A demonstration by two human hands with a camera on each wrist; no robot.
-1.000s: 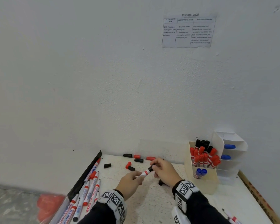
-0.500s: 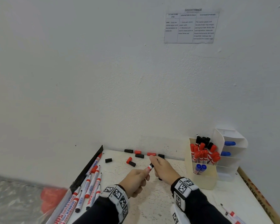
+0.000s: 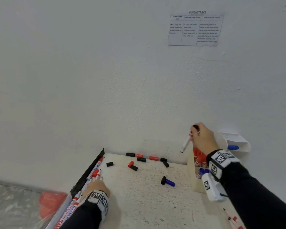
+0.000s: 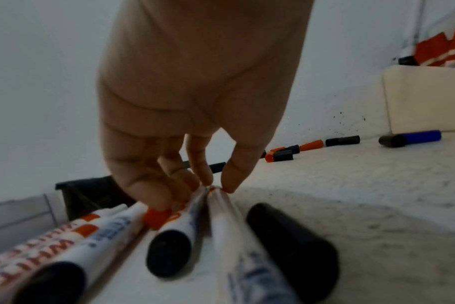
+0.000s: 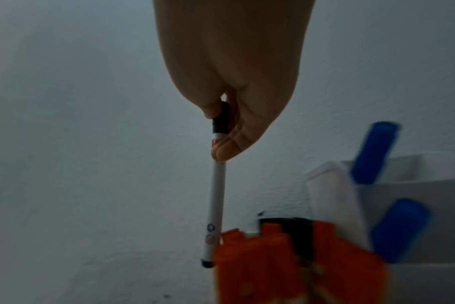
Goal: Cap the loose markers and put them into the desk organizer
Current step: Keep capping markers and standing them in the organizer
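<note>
My right hand (image 3: 195, 131) pinches a white marker (image 3: 186, 143) by its black-capped end (image 5: 220, 120). The marker hangs tail down just above the red-capped markers (image 5: 286, 259) standing in the beige desk organizer (image 3: 193, 180). My left hand (image 3: 97, 182) is down on the row of loose uncapped markers (image 3: 96, 169) at the table's left edge. In the left wrist view its thumb and fingertips (image 4: 227, 183) pinch the tip end of one marker (image 4: 229, 222) that lies on the table.
Several loose red and black caps (image 3: 141, 159) lie along the back wall. A black cap and a blue cap (image 3: 168, 181) lie mid-table. A white tiered holder (image 3: 238, 139) with blue markers stands behind the organizer. More markers (image 3: 233, 219) lie at the front right.
The hands have parted. My right hand carried the capped marker up and right to above the organizer. My left hand let go of it and dropped left onto the loose markers.
</note>
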